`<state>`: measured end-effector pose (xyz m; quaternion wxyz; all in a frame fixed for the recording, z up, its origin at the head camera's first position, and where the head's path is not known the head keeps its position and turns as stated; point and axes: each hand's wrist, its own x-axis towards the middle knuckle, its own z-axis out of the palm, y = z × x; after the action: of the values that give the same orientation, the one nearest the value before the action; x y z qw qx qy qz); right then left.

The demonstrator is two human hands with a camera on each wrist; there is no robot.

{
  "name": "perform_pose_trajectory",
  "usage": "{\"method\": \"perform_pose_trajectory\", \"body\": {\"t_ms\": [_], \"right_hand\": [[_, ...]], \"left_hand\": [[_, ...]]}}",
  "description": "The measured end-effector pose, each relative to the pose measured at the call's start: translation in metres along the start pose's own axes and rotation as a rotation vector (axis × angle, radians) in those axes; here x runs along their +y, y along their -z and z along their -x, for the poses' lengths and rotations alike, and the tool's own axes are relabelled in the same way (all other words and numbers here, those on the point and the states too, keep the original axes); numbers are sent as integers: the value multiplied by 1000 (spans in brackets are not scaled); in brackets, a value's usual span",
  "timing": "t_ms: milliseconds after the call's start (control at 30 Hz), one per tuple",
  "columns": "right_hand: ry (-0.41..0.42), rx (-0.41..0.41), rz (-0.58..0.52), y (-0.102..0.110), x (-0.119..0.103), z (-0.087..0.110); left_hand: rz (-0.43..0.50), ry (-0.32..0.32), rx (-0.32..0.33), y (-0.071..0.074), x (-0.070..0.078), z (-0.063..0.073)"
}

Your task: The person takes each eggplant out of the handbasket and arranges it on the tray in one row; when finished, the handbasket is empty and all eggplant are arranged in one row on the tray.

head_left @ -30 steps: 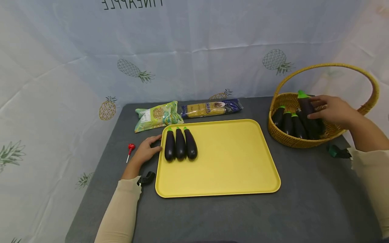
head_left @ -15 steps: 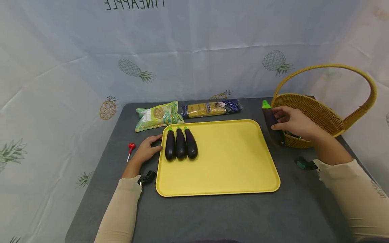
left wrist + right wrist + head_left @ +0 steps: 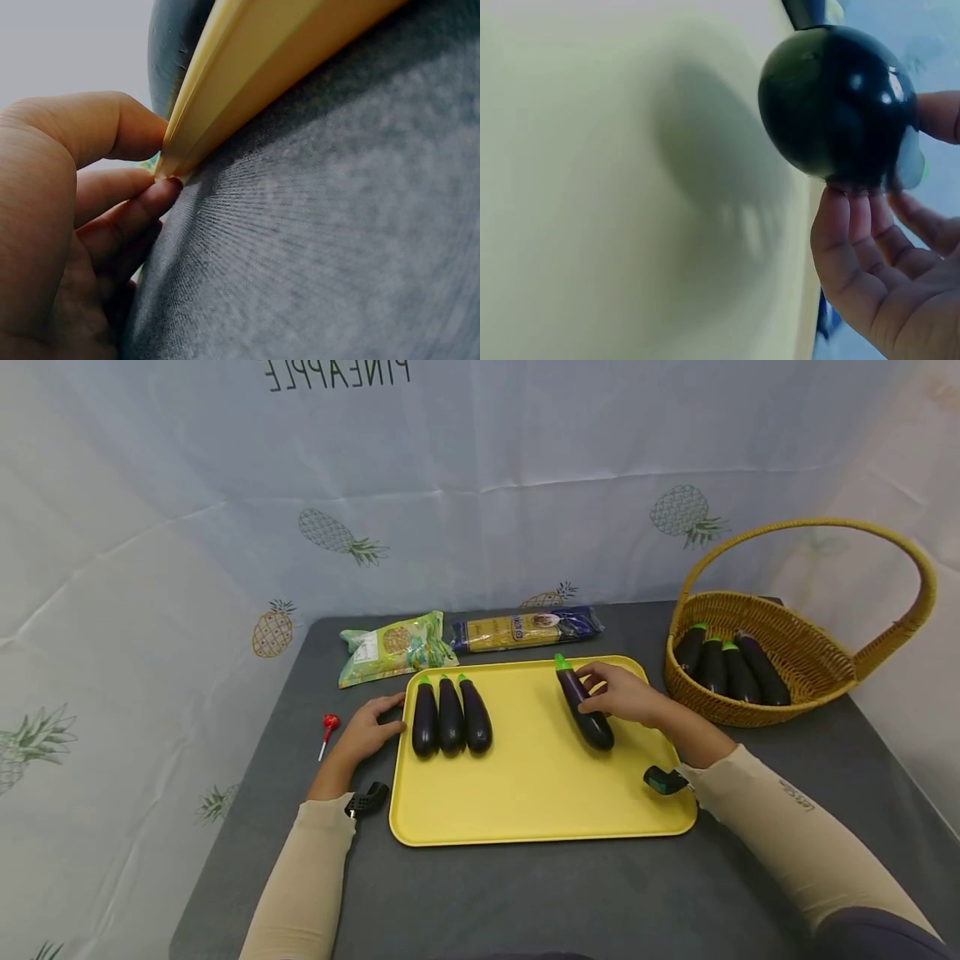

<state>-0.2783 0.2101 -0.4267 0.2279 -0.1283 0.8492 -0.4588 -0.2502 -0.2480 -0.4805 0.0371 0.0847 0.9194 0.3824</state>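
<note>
Grey table (image 3: 525, 893) ran beneath left hand (image 3: 367, 729) and right hand (image 3: 626, 697), near edge cut off. Yellow tray (image 3: 540, 802) reached between them. Basket (image 3: 817, 660) stood right of right hand. Left hand, nearly closed, pinched tray, lower fingers shadowed; right hand, half closed, gripped eggplant (image 3: 588, 717) just above tray, partly masking it.

Soft light puts glints on the held eggplant (image 3: 832, 112) and a blurred shadow (image 3: 712, 142) on the tray (image 3: 570, 225).

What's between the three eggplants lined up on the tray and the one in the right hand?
Just bare yellow tray lies between the three eggplants and the held eggplant in the right hand; the head view shows this.
</note>
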Motion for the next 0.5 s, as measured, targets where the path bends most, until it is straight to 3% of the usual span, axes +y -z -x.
{"method": "perform_pose_trajectory", "body": {"t_ms": [233, 500], "right_hand": [[-39, -26, -34, -37, -17, -33], [-52, -15, -39, -64, -33, -63]], "left_hand": [[-3, 5, -4, -1, -3, 0], [-3, 7, 0, -1, -3, -2]]}}
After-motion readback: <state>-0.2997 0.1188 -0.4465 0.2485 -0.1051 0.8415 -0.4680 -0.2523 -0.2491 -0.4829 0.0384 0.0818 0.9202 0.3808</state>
